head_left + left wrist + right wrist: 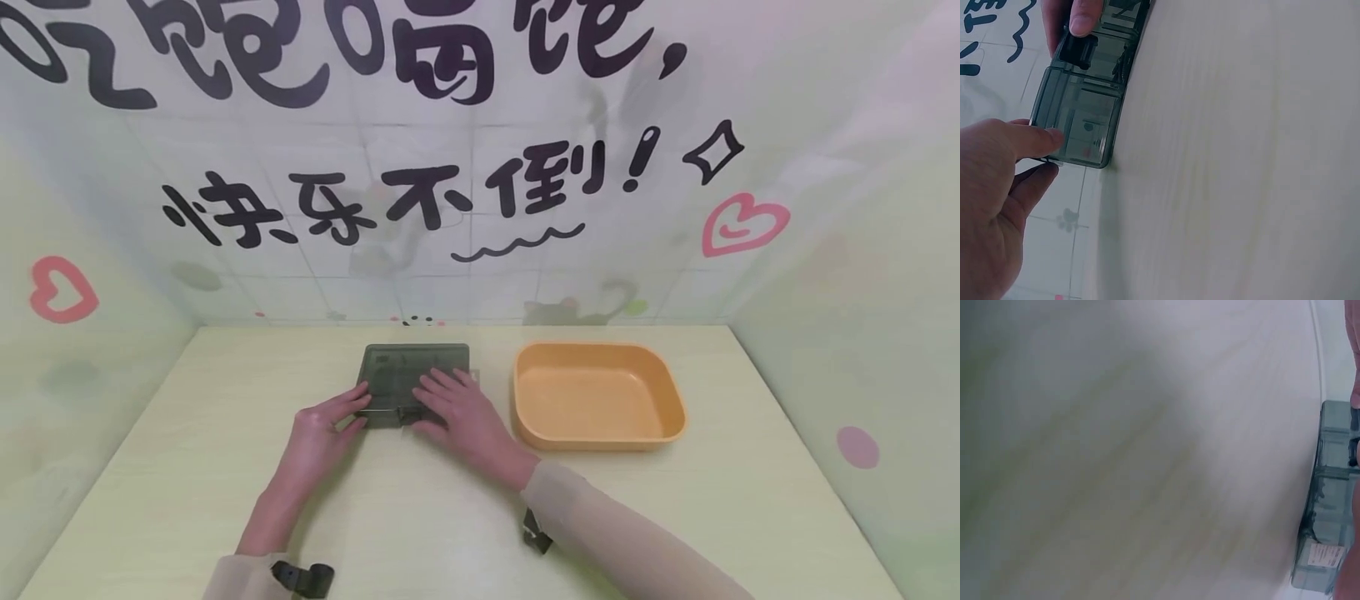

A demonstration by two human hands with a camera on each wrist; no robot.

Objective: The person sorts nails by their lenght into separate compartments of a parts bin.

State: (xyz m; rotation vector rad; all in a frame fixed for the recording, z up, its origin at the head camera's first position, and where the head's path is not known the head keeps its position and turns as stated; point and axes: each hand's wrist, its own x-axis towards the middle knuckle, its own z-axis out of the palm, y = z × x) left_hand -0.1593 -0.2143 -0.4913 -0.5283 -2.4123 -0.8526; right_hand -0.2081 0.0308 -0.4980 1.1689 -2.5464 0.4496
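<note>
A dark translucent compartment box [386,375] lies on the table with its lid down. My left hand [318,427] pinches the box's left end, as the left wrist view also shows. Across the right part of the lid rest the fairly straight fingers of my right hand [474,427]. Its thumb touches the black latch [1079,53] on the front side. Through the clear wall I see dividers and small dark contents, too unclear to name. A white label [1325,555] shows in the right wrist view, where most of the right hand is cut off.
To the right of the box stands an orange rectangular tub [600,400] with rounded corners. The pale wooden table [420,517] ends at a printed back wall [420,283], with side walls at left and right.
</note>
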